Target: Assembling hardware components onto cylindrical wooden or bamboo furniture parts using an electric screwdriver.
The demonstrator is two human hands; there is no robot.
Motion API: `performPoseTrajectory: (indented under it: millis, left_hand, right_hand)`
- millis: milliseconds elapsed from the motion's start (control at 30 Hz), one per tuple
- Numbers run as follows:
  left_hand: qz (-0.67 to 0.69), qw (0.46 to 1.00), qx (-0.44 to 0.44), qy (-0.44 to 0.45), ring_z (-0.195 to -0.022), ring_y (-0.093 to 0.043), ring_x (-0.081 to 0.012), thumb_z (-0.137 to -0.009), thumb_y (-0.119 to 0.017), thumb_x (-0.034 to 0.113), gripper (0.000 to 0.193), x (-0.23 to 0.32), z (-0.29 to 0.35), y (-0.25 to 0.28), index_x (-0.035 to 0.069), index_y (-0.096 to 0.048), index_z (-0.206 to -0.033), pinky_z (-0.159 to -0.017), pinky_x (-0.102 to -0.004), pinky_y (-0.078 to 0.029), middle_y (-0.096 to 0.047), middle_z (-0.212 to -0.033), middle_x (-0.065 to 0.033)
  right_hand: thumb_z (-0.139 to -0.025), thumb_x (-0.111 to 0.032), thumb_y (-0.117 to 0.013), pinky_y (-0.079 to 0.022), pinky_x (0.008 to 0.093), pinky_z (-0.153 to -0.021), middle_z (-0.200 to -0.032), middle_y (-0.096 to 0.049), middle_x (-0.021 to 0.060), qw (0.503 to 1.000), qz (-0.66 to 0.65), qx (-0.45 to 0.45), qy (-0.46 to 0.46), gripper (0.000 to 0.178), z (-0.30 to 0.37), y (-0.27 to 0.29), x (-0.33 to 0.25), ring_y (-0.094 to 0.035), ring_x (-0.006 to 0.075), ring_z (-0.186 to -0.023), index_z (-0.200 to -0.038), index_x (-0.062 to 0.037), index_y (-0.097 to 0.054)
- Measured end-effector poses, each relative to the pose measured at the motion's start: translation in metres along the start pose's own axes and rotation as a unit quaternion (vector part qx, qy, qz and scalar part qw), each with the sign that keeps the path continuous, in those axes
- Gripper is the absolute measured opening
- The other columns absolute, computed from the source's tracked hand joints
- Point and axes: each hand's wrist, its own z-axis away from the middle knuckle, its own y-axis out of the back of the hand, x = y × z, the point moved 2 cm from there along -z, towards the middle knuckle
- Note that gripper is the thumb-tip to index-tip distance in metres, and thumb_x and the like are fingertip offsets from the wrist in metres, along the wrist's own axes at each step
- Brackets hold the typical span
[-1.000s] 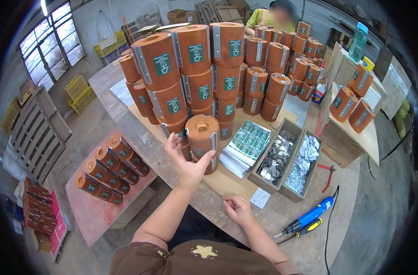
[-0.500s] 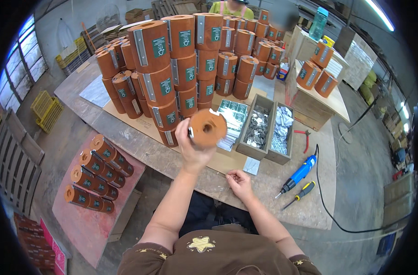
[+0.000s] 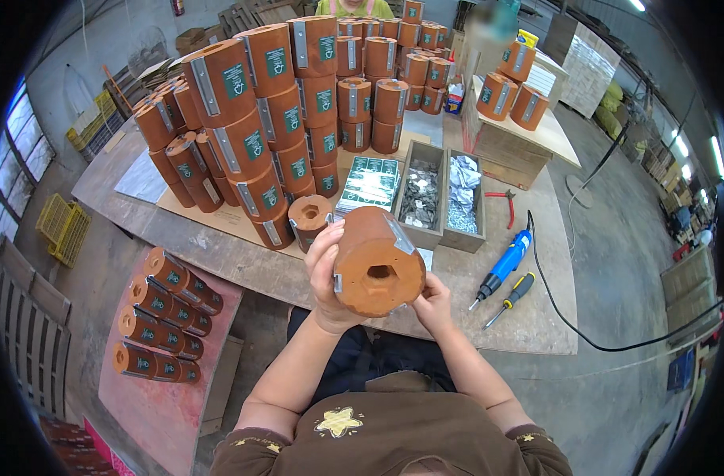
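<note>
A reddish-brown wooden cylinder [image 3: 378, 254] is held up in front of me over the table's near edge. Its end, with a six-sided hole, faces me, and metal strips run along its side. My left hand [image 3: 330, 282] is closed around its left side. The fingers of my right hand [image 3: 433, 305] grip its lower right side, partly hidden behind it. A shorter-looking cylinder [image 3: 310, 216] stands upright just beyond my left hand. Behind it rise tall stacks of similar cylinders [image 3: 270, 115] with green labels and metal strips.
Green-and-white label sheets [image 3: 370, 181] lie beside two wooden boxes of small metal parts [image 3: 422, 198] and crumpled bags [image 3: 463, 186]. Red pliers [image 3: 508, 205], a blue corded electric screwdriver [image 3: 505, 266] and a hand screwdriver [image 3: 514, 297] lie right. More cylinders [image 3: 159, 313] lie on the lower left table.
The cylinder has come nearer to me, and my right hand has risen from the table edge to grip it too. The upright cylinder by the stack now shows. The view has shifted.
</note>
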Motion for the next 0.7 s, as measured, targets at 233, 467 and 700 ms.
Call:
performPoseTrajectory:
  millis: [233,467,700]
  left_hand:
    - [0.021,0.995,-0.086,0.035,-0.111,-0.044,-0.0339,-0.059,-0.08,0.032,0.092,0.008,0.012,-0.008,0.01,-0.021,-0.127,-0.092,-0.0438,-0.04,-0.035,-0.124,-0.0215]
    - [0.111,0.981,-0.099,0.126,-0.114,-0.042,-0.0308,-0.057,-0.082,0.022,0.097,0.007,0.038,-0.015,0.012,-0.017,-0.129,-0.094,-0.0396,-0.042,-0.029,-0.13,-0.022]
    - [0.082,0.986,-0.112,0.088,-0.119,-0.038,-0.0316,-0.06,-0.08,0.029,0.094,0.003,0.04,-0.016,0.018,-0.017,-0.128,-0.097,-0.0426,-0.039,-0.029,-0.13,-0.0199]
  right_hand:
    - [-0.079,-0.001,-0.058,-0.04,0.0183,-0.054,-0.073,-0.054,0.0007,0.974,0.167,0.104,0.115,0.009,-0.01,0.048,-0.058,-0.049,0.0057,-0.061,-0.088,-0.0002,-0.057]
    - [-0.071,-0.016,-0.065,-0.045,0.0347,-0.068,-0.083,-0.056,0.0141,0.847,0.434,0.306,0.009,0.028,-0.008,0.205,-0.032,-0.056,0.0244,-0.076,-0.092,0.0003,-0.057]
    - [-0.07,-0.046,-0.066,-0.044,0.0388,-0.079,-0.099,-0.055,0.024,0.699,0.574,0.327,-0.274,0.069,0.009,0.249,-0.009,-0.055,0.0297,-0.092,-0.118,-0.0011,-0.044]
